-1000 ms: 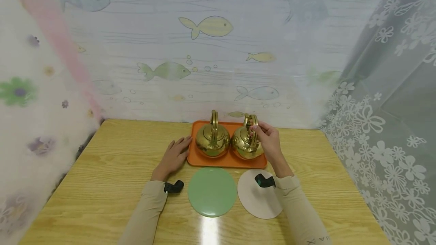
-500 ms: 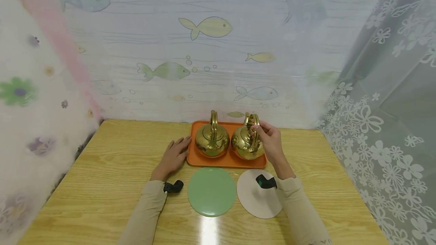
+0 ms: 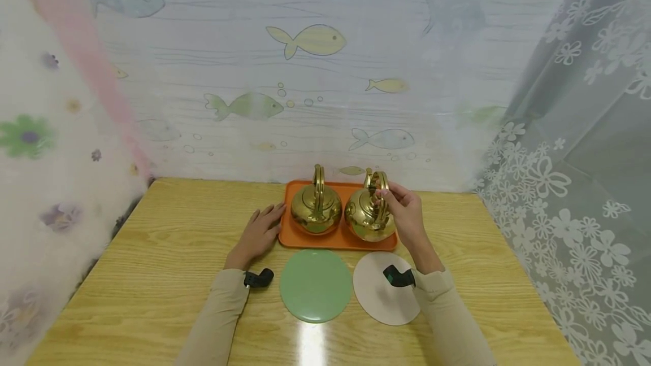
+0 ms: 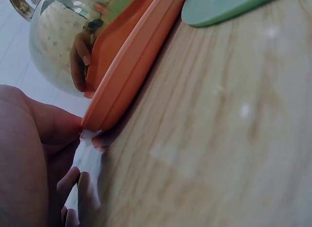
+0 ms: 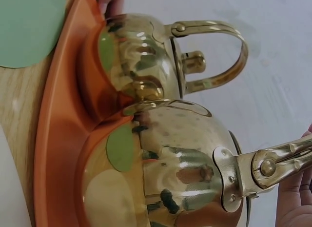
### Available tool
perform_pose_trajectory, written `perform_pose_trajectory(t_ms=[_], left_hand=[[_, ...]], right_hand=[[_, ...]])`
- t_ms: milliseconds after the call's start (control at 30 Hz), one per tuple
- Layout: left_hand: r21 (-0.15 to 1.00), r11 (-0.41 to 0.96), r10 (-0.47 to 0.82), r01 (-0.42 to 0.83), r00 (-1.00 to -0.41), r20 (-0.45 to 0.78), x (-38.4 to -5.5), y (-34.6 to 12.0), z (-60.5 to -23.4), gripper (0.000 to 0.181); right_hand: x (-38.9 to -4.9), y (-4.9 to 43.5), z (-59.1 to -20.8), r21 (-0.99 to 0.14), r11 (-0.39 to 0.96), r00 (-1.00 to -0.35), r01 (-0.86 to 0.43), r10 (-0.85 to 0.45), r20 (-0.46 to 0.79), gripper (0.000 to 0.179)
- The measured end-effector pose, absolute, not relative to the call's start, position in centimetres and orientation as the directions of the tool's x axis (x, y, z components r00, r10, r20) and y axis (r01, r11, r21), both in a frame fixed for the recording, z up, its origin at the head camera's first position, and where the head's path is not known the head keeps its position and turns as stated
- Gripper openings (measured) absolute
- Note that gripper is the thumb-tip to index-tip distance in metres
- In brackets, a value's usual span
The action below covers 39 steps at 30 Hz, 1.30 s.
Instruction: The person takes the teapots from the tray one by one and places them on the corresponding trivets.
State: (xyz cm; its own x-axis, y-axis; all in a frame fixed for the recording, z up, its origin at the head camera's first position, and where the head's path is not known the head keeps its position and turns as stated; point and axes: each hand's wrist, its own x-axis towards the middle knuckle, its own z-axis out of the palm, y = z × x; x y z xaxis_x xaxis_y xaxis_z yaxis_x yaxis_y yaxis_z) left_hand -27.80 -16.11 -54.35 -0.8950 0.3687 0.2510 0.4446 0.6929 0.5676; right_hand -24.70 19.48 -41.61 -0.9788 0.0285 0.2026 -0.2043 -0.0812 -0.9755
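Observation:
Two shiny brass kettles with arched handles stand side by side on an orange tray (image 3: 310, 244). My right hand (image 3: 408, 216) grips the handle (image 5: 287, 161) of the right kettle (image 3: 362, 223), thumb on the near side of it. The left kettle (image 3: 307, 216) sits upright, its handle untouched. At the tray's left edge rests my left hand (image 3: 256, 239), fingers stretched out along it. In the left wrist view the thumb (image 4: 56, 123) touches the tray's corner.
A green round mat (image 3: 315, 287) and a pale pink round mat (image 3: 381, 298) lie on the wooden table (image 3: 168, 275) in front of the tray. A curtain with fish drawings (image 3: 229, 146) hangs close behind the tray, and a flowered lace curtain (image 3: 574, 230) borders the right.
The right kettle has shifted slightly rightward and nearer, my right hand moving with it. My left hand and the left kettle keep their places.

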Motion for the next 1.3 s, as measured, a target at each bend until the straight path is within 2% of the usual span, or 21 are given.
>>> perform_pose_trajectory(t_ms=[1300], left_hand=[[0.600, 0.671, 0.368, 0.436, -0.898, 0.241, -27.6, -16.1, -54.0, 0.051]], right_hand=[[-20.7, 19.7, -41.0, -0.945, -0.092, -0.949, -0.314, 0.003, 0.315, 0.041]])
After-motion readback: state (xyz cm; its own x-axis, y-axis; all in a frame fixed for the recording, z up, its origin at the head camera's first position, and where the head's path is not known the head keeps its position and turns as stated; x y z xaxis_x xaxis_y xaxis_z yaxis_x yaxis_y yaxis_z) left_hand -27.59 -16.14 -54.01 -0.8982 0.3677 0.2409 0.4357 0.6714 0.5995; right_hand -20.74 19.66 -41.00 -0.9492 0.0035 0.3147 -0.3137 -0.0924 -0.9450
